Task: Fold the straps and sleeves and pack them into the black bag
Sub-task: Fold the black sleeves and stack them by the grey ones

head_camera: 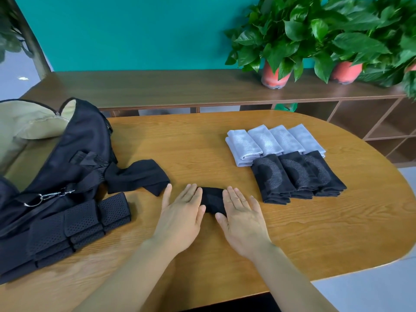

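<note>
A small folded black sleeve (212, 200) lies on the wooden table (292, 233) in front of me. My left hand (182, 212) lies flat with straight fingers on its left end, and my right hand (242, 212) lies flat on its right end. An unfolded black sleeve (137, 176) sprawls to the left. Folded grey sleeves (274, 140) and folded black sleeves (297, 176) sit in two rows at the right. The open black bag (67, 154) with a tan lining rests at the left, with folded perforated black straps (78, 226) stacked before it.
A long wooden shelf unit (180, 88) runs behind the table against a teal wall. Potted green plants (315, 34) in red pots stand on it at the right. A metal ring and clip (42, 197) lie on the bag.
</note>
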Motion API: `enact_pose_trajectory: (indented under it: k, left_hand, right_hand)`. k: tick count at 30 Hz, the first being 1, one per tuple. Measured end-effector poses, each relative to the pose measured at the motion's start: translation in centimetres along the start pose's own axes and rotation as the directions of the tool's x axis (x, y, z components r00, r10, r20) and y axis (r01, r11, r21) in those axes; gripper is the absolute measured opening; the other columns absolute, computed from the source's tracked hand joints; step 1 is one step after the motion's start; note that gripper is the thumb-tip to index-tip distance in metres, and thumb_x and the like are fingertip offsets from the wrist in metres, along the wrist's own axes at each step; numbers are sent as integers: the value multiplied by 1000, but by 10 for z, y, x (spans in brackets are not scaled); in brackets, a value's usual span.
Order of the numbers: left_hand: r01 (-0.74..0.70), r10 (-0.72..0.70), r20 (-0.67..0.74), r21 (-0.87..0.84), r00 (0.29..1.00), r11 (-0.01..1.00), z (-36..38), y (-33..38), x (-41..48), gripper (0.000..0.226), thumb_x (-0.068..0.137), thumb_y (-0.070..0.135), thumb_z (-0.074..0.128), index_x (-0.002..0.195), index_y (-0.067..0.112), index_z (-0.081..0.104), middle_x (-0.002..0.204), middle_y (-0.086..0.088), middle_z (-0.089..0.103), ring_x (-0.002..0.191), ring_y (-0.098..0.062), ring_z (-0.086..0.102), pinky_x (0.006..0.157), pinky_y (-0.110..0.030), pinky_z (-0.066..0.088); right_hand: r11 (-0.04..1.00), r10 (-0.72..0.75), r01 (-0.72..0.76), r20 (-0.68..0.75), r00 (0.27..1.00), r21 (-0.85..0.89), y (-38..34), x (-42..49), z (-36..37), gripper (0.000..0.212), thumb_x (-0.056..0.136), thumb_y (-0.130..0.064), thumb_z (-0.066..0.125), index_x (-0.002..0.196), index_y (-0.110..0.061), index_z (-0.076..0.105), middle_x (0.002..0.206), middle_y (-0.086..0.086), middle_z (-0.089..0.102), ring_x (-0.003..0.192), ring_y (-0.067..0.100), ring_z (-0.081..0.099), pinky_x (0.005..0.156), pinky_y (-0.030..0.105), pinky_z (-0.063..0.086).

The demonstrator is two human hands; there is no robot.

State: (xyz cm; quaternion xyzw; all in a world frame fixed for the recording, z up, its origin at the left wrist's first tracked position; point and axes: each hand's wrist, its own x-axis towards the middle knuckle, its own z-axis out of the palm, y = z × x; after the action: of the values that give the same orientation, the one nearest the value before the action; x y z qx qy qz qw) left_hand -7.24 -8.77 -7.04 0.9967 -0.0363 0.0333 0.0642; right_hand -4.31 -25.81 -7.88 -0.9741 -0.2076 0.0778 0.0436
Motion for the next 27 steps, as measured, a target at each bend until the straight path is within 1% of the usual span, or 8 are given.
enact_pose_trajectory:
  k: [3,6,8,11,14,17,20,27]
  left_hand:
    - [-83,87,-150,33,985,996,7,11,-10,47,95,36,33,124,17,66,127,2,65,123,-13,57,112,-45,15]
    - [-131,127,-201,-6,971,991,12,23,-19,33,87,31,63,118,21,69,120,6,68,117,-14,60,103,-43,23]
    - [-111,108,-195,-7,975,994,13,26,-20,36,83,31,70,118,21,69,120,6,68,115,-14,61,98,-41,25]
    - [-103,103,-176,10,979,995,15,30,-20,33,90,35,56,117,21,69,120,6,68,113,-14,61,93,-39,30]
    - [-100,103,-88,36,991,994,15,33,-11,50,94,40,30,124,20,65,127,6,65,119,-12,58,97,-41,41]
    - [-177,176,18,39,984,984,11,39,11,72,91,47,3,145,20,43,151,4,40,141,-11,35,113,-41,12]
    - [-237,234,103,21,967,971,8,44,38,90,78,52,-19,154,22,18,162,8,10,149,-6,4,115,-42,-13]
    - [-355,354,144,-19,924,935,16,39,87,86,80,56,-15,155,24,15,162,12,4,146,1,-7,118,-37,-15]
  right_hand:
    - [996,84,-85,-62,995,-16,-3,-8,4,90,78,-54,-16,155,-12,7,162,5,7,150,18,4,118,44,8]
    - [994,109,-107,-208,972,23,1,-19,4,68,92,-48,22,139,-8,49,137,7,56,134,23,46,102,49,41]
    - [998,63,-55,-295,953,36,10,-26,6,57,93,-44,32,132,-11,57,128,3,63,131,23,48,100,50,41]
    - [1000,-23,22,-367,930,-6,23,-38,8,47,93,-42,37,121,-15,64,126,1,64,133,22,44,104,49,29]
    - [998,-54,34,-362,931,-61,31,-46,10,46,92,-42,39,119,-17,66,124,0,65,132,22,45,103,50,27]
    - [997,-36,9,-352,935,-79,39,-48,10,47,92,-41,39,123,-17,65,125,1,64,133,24,43,103,53,28]
    - [993,-31,-11,-346,938,-117,49,-44,9,49,92,-41,37,126,-17,62,126,2,63,135,28,41,103,55,28]
    - [990,-73,15,-417,906,-141,68,-23,8,45,92,-40,38,121,-17,64,117,3,64,133,29,42,104,59,26]
